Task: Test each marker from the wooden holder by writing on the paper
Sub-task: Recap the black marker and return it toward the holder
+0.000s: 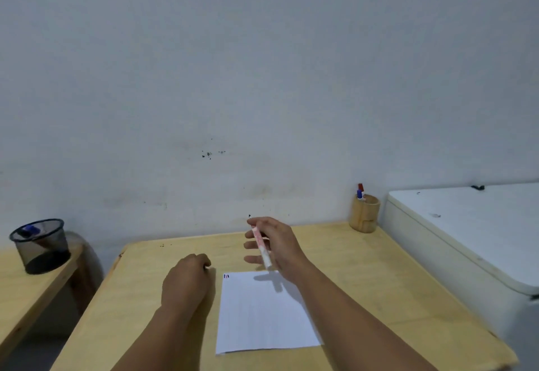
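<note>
A white sheet of paper lies on the wooden table, with short red and blue strokes at its top left corner. Above the paper's far edge, my right hand holds a white marker with red print, dark tip pointing up and away. My left hand rests as a loose fist on the table just left of the paper. The wooden holder stands at the table's far right corner against the wall, with a red-capped and a blue-capped marker sticking out.
A black mesh bin with a blue marker inside stands on a lower wooden bench at the left. A white appliance with a flat top sits flush against the table's right side. A pale wall runs behind the table.
</note>
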Motion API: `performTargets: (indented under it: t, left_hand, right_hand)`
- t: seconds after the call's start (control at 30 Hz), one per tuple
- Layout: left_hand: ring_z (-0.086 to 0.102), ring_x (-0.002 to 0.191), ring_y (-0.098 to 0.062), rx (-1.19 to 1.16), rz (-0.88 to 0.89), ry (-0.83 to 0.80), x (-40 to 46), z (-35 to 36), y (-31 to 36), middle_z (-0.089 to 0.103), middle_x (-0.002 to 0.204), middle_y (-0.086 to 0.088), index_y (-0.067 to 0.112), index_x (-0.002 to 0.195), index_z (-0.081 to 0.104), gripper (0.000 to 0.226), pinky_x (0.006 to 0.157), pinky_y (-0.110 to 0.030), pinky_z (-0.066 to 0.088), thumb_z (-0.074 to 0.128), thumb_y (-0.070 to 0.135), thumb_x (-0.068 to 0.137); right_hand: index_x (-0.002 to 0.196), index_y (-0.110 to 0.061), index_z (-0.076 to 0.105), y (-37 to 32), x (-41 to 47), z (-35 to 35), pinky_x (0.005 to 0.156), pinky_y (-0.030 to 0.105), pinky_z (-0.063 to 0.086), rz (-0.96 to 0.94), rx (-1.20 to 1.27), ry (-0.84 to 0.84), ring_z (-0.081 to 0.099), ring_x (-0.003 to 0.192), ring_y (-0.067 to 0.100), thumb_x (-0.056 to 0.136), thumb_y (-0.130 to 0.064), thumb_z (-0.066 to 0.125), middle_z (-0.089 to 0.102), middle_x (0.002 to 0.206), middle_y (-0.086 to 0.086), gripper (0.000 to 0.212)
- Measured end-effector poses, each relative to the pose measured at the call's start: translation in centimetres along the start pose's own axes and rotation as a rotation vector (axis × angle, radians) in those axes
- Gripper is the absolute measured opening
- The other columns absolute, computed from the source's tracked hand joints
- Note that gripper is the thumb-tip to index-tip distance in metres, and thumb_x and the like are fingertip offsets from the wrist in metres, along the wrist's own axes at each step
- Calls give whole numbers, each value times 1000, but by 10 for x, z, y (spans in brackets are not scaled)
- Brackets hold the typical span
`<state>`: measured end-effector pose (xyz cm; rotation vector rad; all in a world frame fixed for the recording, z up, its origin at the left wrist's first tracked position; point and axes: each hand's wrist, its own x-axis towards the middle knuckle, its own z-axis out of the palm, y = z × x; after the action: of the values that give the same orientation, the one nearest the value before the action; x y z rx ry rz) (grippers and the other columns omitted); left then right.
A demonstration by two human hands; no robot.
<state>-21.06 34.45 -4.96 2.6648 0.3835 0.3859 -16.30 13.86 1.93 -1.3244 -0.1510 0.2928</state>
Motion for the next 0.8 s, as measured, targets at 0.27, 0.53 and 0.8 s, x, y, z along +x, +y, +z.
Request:
performTargets:
  t: [0.27,0.53,0.8]
  left_hand:
    - [73,82,-24,-965,-194,0,14,-51,39,77,82,-11,3,90,77,10,75,-38,61,69,8,94]
    - [73,79,-19,-1010,-102,-29,8,-73,68,78,87,-15,0,94,78,12,74,-34,62,70,10,95]
    - [73,77,-22,-867,-22,-36,6,-70,84,78,78,-12,7,84,80,12,72,-37,62,72,10,92]
  right_hand:
    - [119,-23,73,22,-2,-10,76,38,63,-179,-619,-21,73,69,14,96,-14,73,77,93,2,24]
    - [109,-34,82,11,-16,-3,69,30,52,-267,-678,-12,63,72,12,95,-19,71,76,98,1,24]
    - [120,-22,82,-3,-21,-11,69,20,47,-274,-706,-39,62,73,3,99,-16,70,72,91,-8,25]
